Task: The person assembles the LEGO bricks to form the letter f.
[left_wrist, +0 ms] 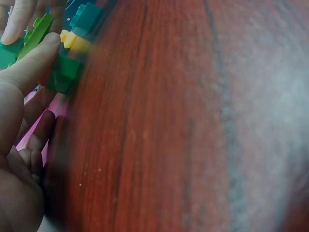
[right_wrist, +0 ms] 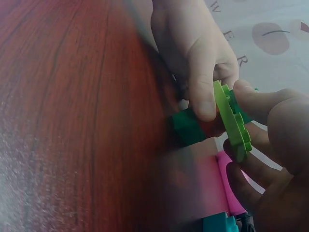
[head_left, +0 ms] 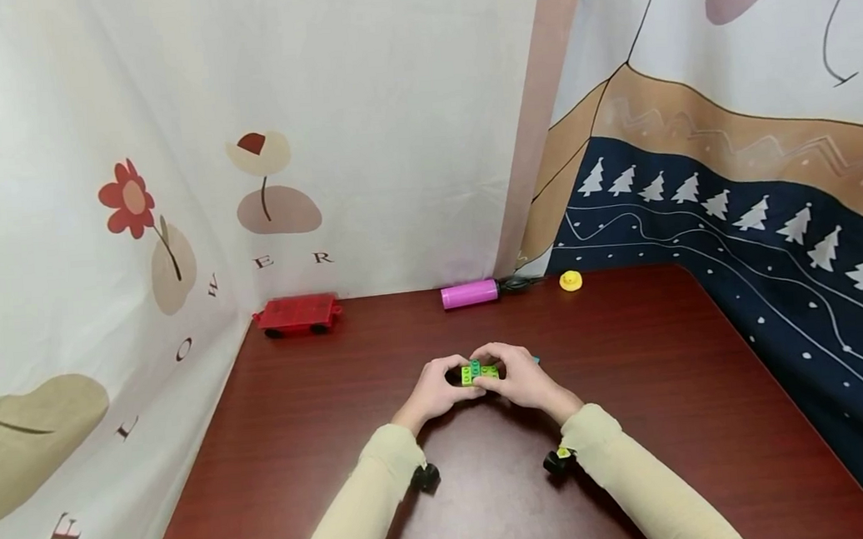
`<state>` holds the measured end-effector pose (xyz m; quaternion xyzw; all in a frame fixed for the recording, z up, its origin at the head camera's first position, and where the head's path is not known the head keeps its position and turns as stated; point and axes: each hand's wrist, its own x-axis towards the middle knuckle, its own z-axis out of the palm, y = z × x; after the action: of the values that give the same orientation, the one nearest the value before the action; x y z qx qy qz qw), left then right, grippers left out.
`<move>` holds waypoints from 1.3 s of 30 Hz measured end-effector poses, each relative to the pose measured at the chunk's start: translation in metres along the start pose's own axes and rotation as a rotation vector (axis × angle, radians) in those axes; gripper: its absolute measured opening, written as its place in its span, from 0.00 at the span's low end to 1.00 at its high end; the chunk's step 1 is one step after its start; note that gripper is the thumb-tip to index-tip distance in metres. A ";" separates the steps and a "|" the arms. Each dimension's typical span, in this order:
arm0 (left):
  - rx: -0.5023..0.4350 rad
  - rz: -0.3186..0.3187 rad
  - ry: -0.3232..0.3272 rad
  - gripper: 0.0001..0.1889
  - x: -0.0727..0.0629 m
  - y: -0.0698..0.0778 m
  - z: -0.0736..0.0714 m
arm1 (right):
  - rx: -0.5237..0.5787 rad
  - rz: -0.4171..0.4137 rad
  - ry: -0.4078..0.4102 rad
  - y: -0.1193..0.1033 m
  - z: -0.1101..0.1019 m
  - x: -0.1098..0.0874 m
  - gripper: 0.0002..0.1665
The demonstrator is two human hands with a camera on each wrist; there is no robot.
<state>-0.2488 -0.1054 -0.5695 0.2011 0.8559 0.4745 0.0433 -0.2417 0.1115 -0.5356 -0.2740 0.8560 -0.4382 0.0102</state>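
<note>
Both hands meet over the middle of the table around a small stack of toy building bricks. The stack has a lime green studded plate (right_wrist: 231, 121), a darker green brick (head_left: 475, 368) crossing it, and another green brick (right_wrist: 186, 126) below, with a bit of red between. My left hand (head_left: 438, 388) pinches the stack, its thumb pressed along the near side. My right hand (head_left: 523, 376) grips the lime plate and green brick between thumb and fingers. Just beyond the right hand lies a teal brick (left_wrist: 86, 20), mostly hidden in the head view.
A red wheeled toy wagon (head_left: 299, 314) stands at the back left edge. Along the back edge lie a purple cylinder (head_left: 469, 294) with a black tip and a small yellow toy (head_left: 571, 281). Printed cloth (head_left: 392, 139) hangs behind the brown table (head_left: 325, 461).
</note>
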 end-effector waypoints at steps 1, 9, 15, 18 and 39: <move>0.002 0.001 0.000 0.17 0.000 0.000 0.000 | 0.002 -0.003 0.007 0.000 0.000 0.000 0.21; -0.003 0.000 0.002 0.18 0.000 0.001 0.000 | 0.032 -0.003 0.069 0.001 0.007 -0.005 0.17; 0.006 -0.004 0.015 0.17 -0.002 0.001 0.002 | 0.033 0.002 0.105 0.001 0.011 -0.007 0.17; 0.011 0.007 0.025 0.17 -0.001 0.001 0.003 | 0.010 -0.017 0.117 0.000 0.012 -0.008 0.17; 0.053 0.037 0.026 0.17 -0.001 0.001 0.000 | -0.062 -0.125 0.141 0.002 0.016 -0.007 0.17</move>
<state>-0.2474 -0.1052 -0.5693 0.2119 0.8647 0.4551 0.0180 -0.2322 0.1037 -0.5485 -0.2956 0.8490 -0.4294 -0.0860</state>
